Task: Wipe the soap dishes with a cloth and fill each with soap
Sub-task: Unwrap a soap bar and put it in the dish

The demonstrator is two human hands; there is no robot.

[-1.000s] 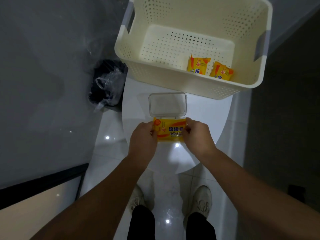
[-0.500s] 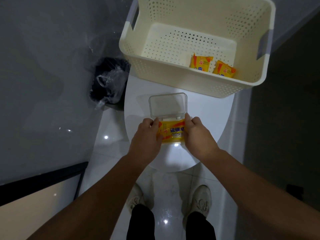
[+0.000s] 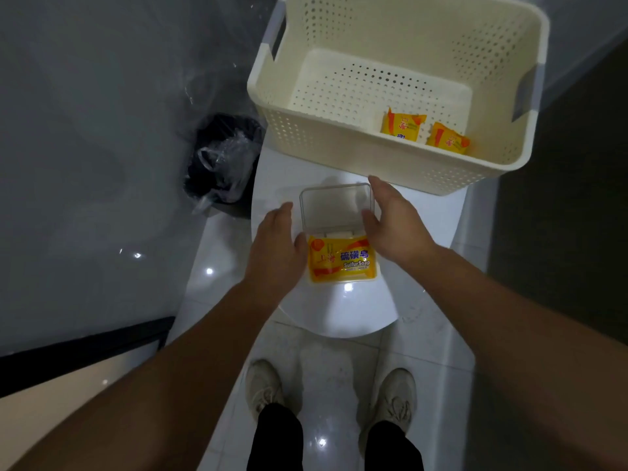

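here, soap bar (image 3: 341, 260) in open dish (image 3: 335, 207), two bars (image 3: 402, 125) in basket (image 3: 390, 173)

White toilet lid (image 3: 339, 312), soap dish (image 3: 334, 207), perforated basket (image 3: 339, 147)

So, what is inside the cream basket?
Two things: a left soap packet and a right soap packet, on the basket floor by its near wall. That wall hides their lower edges and some floor.
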